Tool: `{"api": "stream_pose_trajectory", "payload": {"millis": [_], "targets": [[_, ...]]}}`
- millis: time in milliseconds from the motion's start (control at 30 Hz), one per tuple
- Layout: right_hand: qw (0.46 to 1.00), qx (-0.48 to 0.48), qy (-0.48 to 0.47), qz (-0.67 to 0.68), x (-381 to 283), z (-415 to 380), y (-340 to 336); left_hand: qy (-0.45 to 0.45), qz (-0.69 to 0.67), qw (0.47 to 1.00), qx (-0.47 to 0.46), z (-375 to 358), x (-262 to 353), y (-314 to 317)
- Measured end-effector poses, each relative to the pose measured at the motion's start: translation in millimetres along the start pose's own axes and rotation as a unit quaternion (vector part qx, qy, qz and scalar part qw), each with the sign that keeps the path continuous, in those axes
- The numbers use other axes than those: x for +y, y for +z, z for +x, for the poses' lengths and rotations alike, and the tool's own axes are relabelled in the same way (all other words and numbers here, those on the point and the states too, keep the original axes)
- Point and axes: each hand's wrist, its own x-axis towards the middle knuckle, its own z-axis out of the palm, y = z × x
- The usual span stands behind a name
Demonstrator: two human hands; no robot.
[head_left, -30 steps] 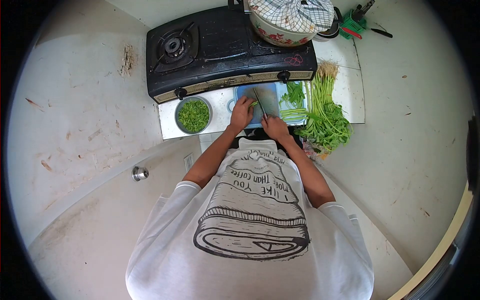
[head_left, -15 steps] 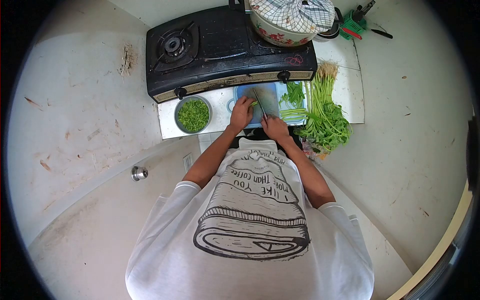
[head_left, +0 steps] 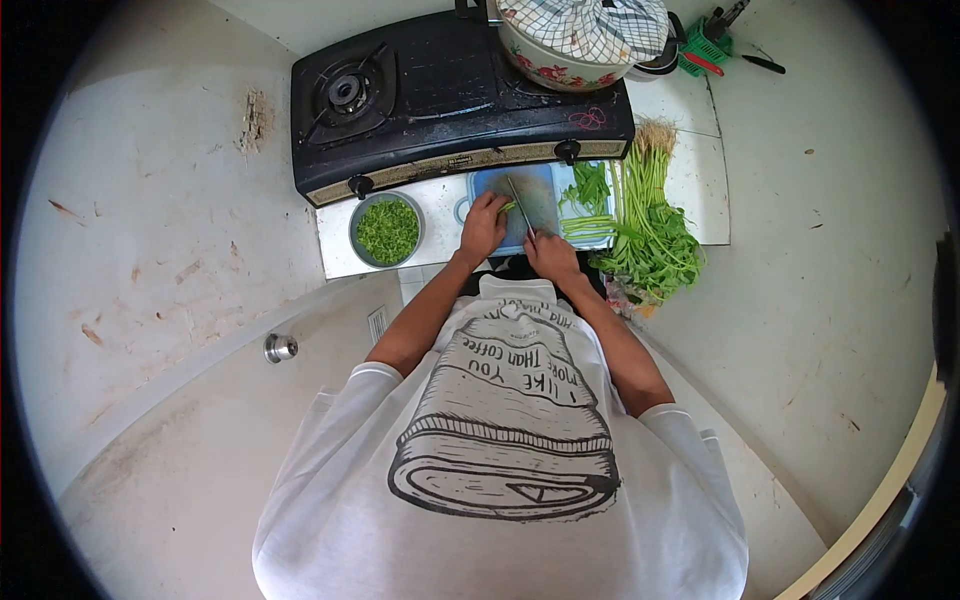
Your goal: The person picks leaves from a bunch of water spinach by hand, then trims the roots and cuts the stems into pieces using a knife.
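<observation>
Both busy here: right hand clamped round the knife, left hand closed on stems close beside it, over the board!

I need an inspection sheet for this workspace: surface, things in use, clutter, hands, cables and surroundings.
Surface: white counter, carrying the board.
Job's things: knife over the board; chopped greens in the bowl; bunch to the right of the board.
Clutter: pot under a checked cloth on the stove; red loops beside the pot.
Hands: left hand holds stems on the board; right hand grips the knife.
Cables: nothing seen.
Surroundings: pale wall, brown marks.
</observation>
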Motion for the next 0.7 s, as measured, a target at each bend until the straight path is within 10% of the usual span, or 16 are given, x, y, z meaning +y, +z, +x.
{"api": "stream_pose_trajectory", "payload": {"millis": [700], "targets": [[1.0,0.011,-0.014,-0.024,-9.8,1.2,-2.8,0.013,-0.011,1.0,0.005,1.1,-0.8,0.7]]}}
